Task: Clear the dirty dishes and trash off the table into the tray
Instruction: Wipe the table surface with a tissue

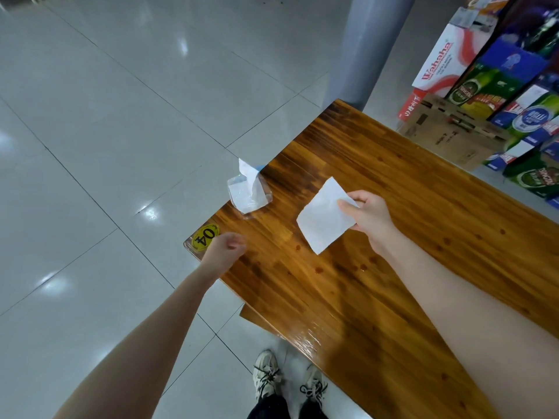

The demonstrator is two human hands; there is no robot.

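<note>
Tissue [325,216] is pinched at its edge in your R hand [367,214], over the table [408,182]. Your L hand [225,247] is curled closed w/ nothing in it, just beside the yellow 04 sticker [205,237]. A tissue pack [249,192] sits beyond your L hand at the table edge. Small drips [317,270] lie btw your hands.

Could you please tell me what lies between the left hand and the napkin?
In the head view, only bare table and one small reddish droplet near the napkin.
</note>
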